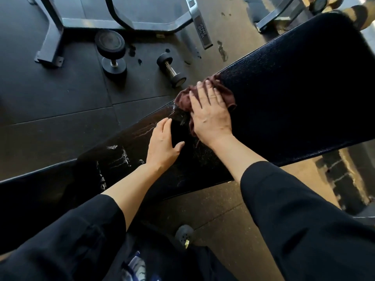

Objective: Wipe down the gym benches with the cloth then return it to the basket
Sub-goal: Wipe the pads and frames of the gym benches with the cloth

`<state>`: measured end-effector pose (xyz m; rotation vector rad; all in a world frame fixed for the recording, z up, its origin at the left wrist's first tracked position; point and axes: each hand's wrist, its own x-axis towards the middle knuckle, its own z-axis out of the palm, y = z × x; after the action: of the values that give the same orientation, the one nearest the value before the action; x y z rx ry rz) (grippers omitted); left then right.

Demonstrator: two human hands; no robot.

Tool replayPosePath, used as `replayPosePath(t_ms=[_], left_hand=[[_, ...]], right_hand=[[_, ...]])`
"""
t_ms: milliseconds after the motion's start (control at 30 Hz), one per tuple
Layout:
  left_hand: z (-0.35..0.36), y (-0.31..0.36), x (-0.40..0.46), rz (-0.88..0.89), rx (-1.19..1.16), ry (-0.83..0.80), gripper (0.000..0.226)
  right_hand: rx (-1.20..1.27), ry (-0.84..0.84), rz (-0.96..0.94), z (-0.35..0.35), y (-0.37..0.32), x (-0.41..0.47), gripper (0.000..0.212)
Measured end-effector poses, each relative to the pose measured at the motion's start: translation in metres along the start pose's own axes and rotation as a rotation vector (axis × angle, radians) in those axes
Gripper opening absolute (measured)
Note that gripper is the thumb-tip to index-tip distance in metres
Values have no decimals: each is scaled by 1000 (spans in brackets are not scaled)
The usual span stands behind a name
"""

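Observation:
A long black padded bench (294,94) runs from lower left to upper right across the view. Its near part is cracked and worn. A dark red cloth (183,97) lies bunched on the bench's far edge. My right hand (211,112) presses flat on the cloth with straight fingers. Just to the left, my left hand (164,145) rests on the bench surface, fingers relaxed and thumb spread, holding nothing. No basket is in view.
Two black dumbbells (111,51) (171,69) lie on the rubber floor beyond the bench. A grey machine frame (54,35) stands behind them, and another frame (280,11) at the top right. A black foot of the bench (183,235) sits near my legs.

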<state>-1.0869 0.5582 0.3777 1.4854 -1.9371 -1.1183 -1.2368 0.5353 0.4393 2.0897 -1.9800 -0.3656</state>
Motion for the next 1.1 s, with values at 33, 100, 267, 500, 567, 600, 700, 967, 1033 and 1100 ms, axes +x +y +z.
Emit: replayPosePath(t_ms=[33, 100, 267, 500, 567, 600, 700, 967, 1033, 1100], left_hand=[[0, -1, 0, -1, -15, 24, 78], [-1, -3, -1, -7, -45, 67, 84], [-1, -12, -3, -32, -33, 70, 91], [0, -19, -8, -70, -40, 80, 89], [1, -24, -11, -82, -41, 90, 90], [1, -27, -12, -91, -42, 92, 90], [-2, -40, -16, -100, -50, 100, 90], [-11, -68, -37, -147, -14, 88, 93], [-8, -66, -39, -162, -18, 69, 94], [-4, -65, -41, -160, -25, 53, 94]], right_hand=[[16, -1, -44, 4, -9, -1, 56], [9, -49, -181, 13, -27, -4, 59], [-1, 82, -81, 2, -3, 7, 55], [-97, 66, 54, -2, 12, 25, 60], [-94, 7, 1, 5, -8, 25, 62], [-91, -22, -38, 8, -19, 24, 63], [-33, -116, -152, 22, -62, 16, 64], [41, -23, -172, 26, -69, -5, 58], [11, 77, 2, 20, -48, -2, 54], [-19, 25, 43, 17, -47, -1, 56]])
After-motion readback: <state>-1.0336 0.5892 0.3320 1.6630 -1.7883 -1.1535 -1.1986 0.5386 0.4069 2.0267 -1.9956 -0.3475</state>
